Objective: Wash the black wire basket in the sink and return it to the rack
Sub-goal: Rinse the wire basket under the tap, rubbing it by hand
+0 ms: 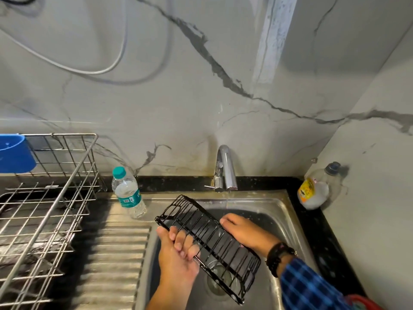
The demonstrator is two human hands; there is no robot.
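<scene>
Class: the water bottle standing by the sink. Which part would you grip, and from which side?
Probably round the labelled middle of the water bottle, coming from the front: it stands upright, its round body suits a wrap, the dish rack crowds its left and the wall is behind.

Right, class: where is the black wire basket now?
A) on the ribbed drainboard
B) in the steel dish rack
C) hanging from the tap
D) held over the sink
D: the left hand grips the black wire basket above the sink, with the right hand against its far side.
</scene>
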